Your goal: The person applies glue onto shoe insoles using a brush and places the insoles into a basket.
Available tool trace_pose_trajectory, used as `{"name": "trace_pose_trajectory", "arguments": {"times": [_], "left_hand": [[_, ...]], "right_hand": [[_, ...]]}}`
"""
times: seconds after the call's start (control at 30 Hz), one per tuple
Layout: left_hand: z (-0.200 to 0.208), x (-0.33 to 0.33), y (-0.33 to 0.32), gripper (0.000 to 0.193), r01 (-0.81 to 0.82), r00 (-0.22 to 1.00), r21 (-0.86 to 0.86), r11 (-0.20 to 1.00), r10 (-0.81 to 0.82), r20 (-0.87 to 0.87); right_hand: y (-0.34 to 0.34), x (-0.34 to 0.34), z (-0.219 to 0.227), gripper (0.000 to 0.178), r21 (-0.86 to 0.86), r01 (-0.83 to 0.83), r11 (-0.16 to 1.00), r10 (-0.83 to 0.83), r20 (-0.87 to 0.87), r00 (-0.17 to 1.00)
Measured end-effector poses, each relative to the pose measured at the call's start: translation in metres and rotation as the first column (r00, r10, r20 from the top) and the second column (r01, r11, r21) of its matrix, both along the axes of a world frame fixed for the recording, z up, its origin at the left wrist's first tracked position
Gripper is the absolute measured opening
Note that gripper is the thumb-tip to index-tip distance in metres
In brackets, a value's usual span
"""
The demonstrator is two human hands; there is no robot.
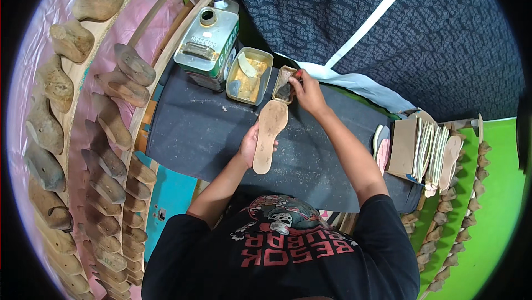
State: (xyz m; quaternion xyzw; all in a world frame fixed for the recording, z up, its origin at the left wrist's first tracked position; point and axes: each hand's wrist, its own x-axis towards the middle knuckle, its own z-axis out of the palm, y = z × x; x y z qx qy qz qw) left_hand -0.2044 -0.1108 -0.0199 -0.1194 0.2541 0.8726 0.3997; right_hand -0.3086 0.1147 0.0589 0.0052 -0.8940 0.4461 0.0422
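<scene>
Dark cloth covers the bench, with wooden lasts racked alongside. A tan sole is gripped near its middle by the left hand. The right hand is closed at a small tin, perhaps around a brush, beside a glue tray.

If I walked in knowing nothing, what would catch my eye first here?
Probably the hands in the middle: the left hand holds a tan shoe sole over the dark worktop, while the right hand reaches into a small tin. Then the rows of wooden shoe lasts filling the rack on the left, and the stack of insoles on the right.
</scene>
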Motion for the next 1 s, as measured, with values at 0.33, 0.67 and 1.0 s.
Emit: {"name": "trace_pose_trajectory", "arguments": {"times": [0.33, 0.67, 1.0], "left_hand": [[0.014, 0.000, 0.004, 0.055, -0.025, 1.000, -0.050, 0.998, 0.025, -0.003], [0.017, 0.035, -0.001, 0.054, -0.014, 0.999, 0.145, 0.989, 0.009, 0.040], [0.088, 0.040, 0.037, 0.062, -0.047, 0.999, 0.135, 0.990, 0.049, -0.015]], "right_hand": [[0.008, -0.022, -0.010, 0.027, -0.158, 0.135, 0.978, -0.128, 0.054, 0.990], [0.043, 0.021, 0.022, 0.031, -0.661, 0.582, 0.473, -0.234, 0.543, 0.807], [-0.017, 0.167, 0.109, 0.019, -0.266, -0.015, 0.964, 0.016, 0.003, 1.000]]}}
